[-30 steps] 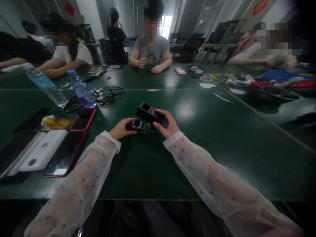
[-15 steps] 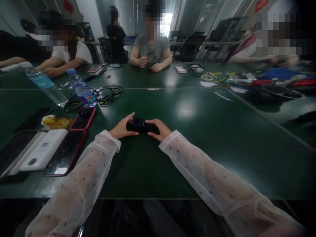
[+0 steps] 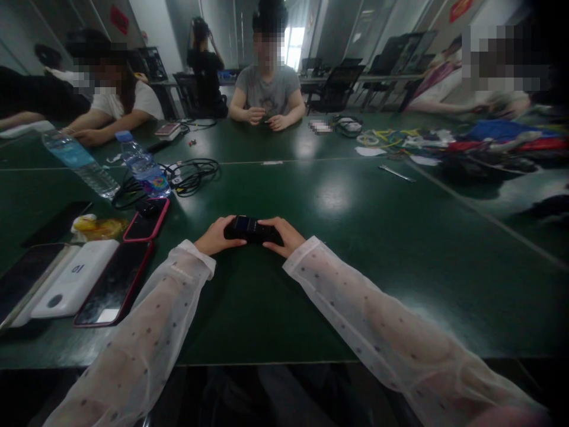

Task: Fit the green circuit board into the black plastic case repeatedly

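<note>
Both hands are around a black handheld device with a small screen (image 3: 251,225), low over the green table or resting on it; I cannot tell which. My left hand (image 3: 217,237) grips its left end, thumb along the near side. At the opposite end my right hand (image 3: 287,235) is closed round it, with a finger across the top and the thumb on the near edge. The device's screen faces up and shows faint light marks. Sheer white dotted sleeves cover both forearms.
To the left lie a red-edged phone (image 3: 114,284), a white power bank (image 3: 73,279) and a pink-cased phone (image 3: 147,219). Behind them stand two water bottles (image 3: 144,166) by coiled black cables (image 3: 195,176). A pen-like stick (image 3: 396,173) lies at right. Several people sit around the table.
My left index finger, raised before, now lies down against the device. The device stays between both hands in nearly the same place. The view has tilted slightly.
</note>
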Available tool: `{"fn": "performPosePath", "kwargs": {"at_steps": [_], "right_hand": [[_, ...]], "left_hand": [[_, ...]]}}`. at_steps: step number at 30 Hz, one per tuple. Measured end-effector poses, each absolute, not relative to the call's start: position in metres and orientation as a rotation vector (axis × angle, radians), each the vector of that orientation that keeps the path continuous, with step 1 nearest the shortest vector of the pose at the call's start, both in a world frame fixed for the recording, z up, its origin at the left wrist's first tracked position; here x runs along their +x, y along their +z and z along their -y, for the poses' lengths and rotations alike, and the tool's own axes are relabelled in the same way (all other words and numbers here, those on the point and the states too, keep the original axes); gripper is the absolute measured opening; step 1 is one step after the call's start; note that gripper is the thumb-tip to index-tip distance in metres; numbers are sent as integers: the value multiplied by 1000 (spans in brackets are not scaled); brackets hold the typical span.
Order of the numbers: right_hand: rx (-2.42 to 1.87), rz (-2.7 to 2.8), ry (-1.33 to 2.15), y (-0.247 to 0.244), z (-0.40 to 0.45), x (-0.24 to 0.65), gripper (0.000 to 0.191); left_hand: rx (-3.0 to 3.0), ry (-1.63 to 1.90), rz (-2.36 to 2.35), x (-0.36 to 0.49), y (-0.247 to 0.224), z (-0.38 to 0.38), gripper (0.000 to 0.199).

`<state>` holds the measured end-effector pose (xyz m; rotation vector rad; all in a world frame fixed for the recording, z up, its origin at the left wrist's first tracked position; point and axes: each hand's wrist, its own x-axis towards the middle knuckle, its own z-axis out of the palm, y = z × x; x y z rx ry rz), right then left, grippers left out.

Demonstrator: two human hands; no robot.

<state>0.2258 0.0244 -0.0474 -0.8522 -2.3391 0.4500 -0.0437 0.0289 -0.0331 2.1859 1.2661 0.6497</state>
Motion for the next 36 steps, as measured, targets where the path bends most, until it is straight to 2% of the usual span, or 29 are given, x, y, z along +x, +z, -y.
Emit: {"fn": "performPosePath", "kwargs": {"at_steps": [20, 36], "right_hand": [[-926, 2357, 485, -41, -19, 226, 67], [-888, 2314, 518, -43, -22, 226, 69]], "left_hand": [[2248, 602, -1354, -39, -33, -28, 67], [2250, 580, -1386, -40, -35, -28, 69]]}}
